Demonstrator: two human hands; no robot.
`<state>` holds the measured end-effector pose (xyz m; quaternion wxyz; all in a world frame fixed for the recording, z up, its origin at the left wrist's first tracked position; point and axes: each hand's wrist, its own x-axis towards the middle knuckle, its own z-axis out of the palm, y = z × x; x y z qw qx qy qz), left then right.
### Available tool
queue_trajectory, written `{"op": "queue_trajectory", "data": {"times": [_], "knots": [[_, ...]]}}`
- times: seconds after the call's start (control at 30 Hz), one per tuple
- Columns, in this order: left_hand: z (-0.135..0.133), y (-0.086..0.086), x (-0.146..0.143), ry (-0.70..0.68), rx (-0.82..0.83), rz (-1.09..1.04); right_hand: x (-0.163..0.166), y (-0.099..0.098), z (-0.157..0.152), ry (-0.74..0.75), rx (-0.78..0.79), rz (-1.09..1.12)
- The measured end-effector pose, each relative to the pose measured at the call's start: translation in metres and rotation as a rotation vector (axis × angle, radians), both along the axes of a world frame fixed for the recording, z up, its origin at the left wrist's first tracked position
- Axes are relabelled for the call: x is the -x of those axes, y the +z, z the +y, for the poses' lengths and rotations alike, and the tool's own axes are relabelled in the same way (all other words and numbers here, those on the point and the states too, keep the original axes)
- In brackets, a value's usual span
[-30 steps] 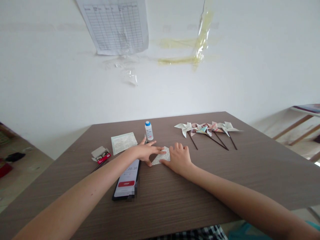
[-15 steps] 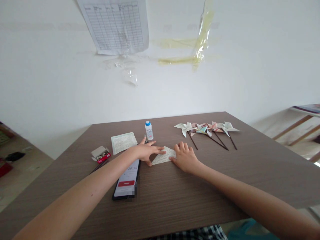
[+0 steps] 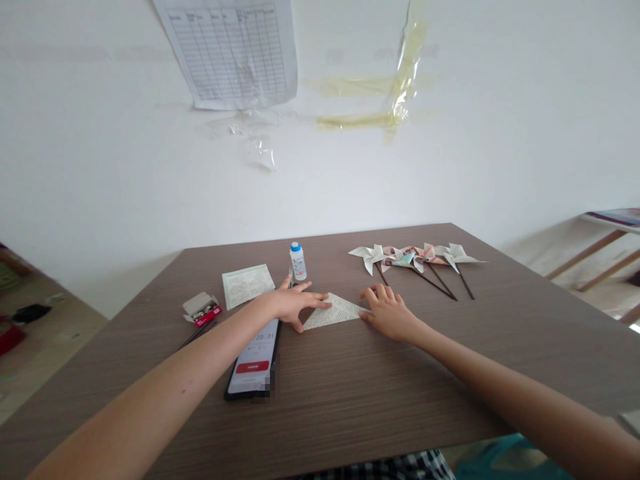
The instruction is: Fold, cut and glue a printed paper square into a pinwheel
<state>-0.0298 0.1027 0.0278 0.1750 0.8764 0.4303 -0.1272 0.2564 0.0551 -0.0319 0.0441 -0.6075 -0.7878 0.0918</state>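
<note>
A printed paper folded into a triangle [image 3: 334, 311] lies flat on the brown table [image 3: 350, 380]. My left hand [image 3: 290, 303] rests on the triangle's left part with its fingers stretched out flat, pinning it down. My right hand [image 3: 389, 312] lies at the triangle's right tip, fingers curled down and pressing along the paper's edge. Neither hand grips anything.
A phone [image 3: 254, 360] with a lit screen lies under my left forearm. A glue bottle [image 3: 298, 261], a stack of paper [image 3: 247, 285] and a small open box [image 3: 202, 309] sit behind the hands. Several paper pinwheels [image 3: 415, 259] on dark sticks lie at the back right.
My right hand has slid rightward along the folded paper, from its middle to its right tip, uncovering the whole triangle. My left hand has stayed put.
</note>
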Motion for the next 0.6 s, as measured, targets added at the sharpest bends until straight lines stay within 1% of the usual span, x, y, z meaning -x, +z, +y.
{"op": "queue_trajectory", "data": {"times": [0.3, 0.43, 0.6], "knots": [[0.004, -0.003, 0.003, -0.016, 0.004, -0.004, -0.021, -0.018, 0.013, 0.053, 0.083, 0.166], [0.007, -0.003, 0.002, -0.041, 0.021, 0.056, -0.029, -0.020, 0.019, 0.070, 0.134, 0.193], [0.007, -0.002, 0.001, -0.078, 0.035, 0.152, -0.028, -0.020, 0.021, 0.071, 0.144, 0.198]]}}
